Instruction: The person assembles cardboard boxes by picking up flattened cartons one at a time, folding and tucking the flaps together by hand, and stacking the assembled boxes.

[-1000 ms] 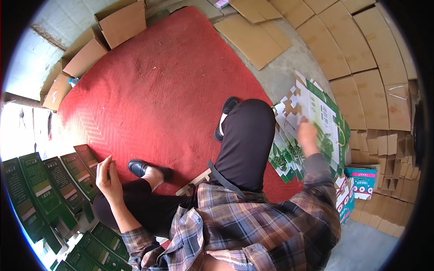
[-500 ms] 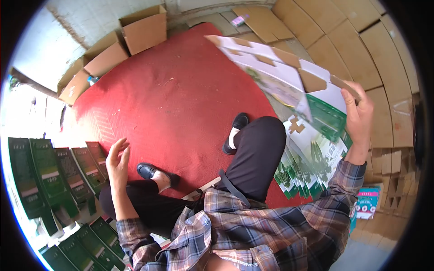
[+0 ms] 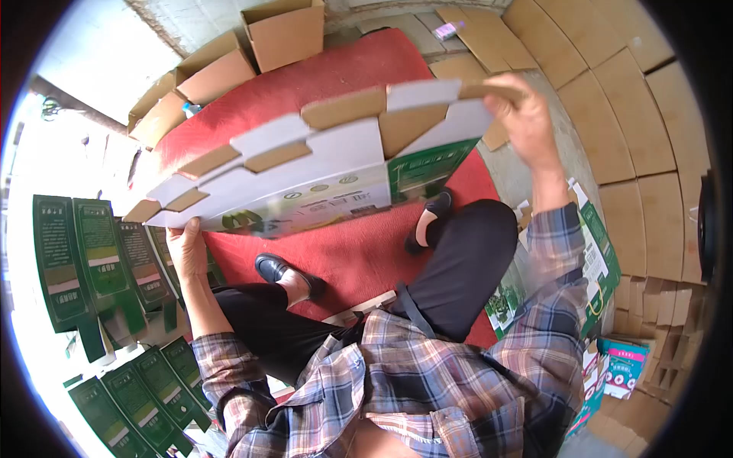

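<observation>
A large printed carton blank (image 3: 305,183), white and green with brown flaps, spans the space above my knees, tilted and slightly blurred. My right hand (image 3: 523,122) grips its upper right corner. At the lower left end, my left hand (image 3: 185,248) pinches the edge, with part of the fingers hidden behind the board. More green and white printed sheets (image 3: 599,244) lie to the right of my right knee, partly covered by my sleeve.
Dark green printed boxes (image 3: 99,244) stand in rows at the left. Open brown cartons (image 3: 286,38) line the far edge of the red mat (image 3: 366,65). Stacked brown cardboard (image 3: 611,114) rises on the right, with a teal and pink box (image 3: 622,370) lower down.
The blank has come off the right-hand pile and swung left across my lap, carried by my right hand. My left hand has closed on its left end.
</observation>
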`<state>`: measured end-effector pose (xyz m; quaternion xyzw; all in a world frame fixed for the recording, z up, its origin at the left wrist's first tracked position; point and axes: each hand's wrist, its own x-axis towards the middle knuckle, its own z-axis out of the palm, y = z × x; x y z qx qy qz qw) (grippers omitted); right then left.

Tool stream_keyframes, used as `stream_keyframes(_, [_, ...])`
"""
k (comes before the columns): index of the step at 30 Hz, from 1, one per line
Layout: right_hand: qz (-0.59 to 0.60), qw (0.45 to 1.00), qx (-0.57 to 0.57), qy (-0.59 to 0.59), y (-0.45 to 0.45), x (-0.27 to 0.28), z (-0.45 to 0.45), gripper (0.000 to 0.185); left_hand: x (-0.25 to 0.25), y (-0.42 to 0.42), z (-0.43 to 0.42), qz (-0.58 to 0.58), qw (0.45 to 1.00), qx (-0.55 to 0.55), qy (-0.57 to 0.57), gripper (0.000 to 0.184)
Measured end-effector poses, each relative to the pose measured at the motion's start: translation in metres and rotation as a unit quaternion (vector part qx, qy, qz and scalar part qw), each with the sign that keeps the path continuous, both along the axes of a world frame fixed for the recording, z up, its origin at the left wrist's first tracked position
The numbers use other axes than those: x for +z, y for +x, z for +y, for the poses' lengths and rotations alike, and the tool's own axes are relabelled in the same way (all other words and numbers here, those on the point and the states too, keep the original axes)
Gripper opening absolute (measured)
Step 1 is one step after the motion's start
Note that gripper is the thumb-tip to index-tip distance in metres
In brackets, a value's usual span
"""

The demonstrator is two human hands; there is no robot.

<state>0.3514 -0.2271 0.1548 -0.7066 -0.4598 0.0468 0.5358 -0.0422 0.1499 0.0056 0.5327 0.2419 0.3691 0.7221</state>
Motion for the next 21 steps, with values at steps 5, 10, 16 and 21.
stream_keyframes(5, [-0.092,0.968,-0.225,0.054,0.028,0.072,-0.065,0.022,0.028,0.12,-0.031,0.011,1.0,0.009,0.012,0.04])
stream_keyframes(10, [-0.211,0.776,-0.571,-0.165,-0.041,0.184,-0.198,0.029,0.061,0.184,-0.089,0.067,0.982,-0.088,0.151,0.045])
stream_keyframes(16, [-0.48,0.748,-0.315,-0.333,-0.126,0.103,-0.218,0.028,0.029,0.129,-0.118,0.141,0.984,-0.078,0.078,0.027])
stream_keyframes(21, [-0.245,0.689,-0.365,-0.576,-0.13,-0.105,-0.243,0.019,-0.012,0.079,-0.149,0.179,0.97,-0.162,-0.005,0.023])
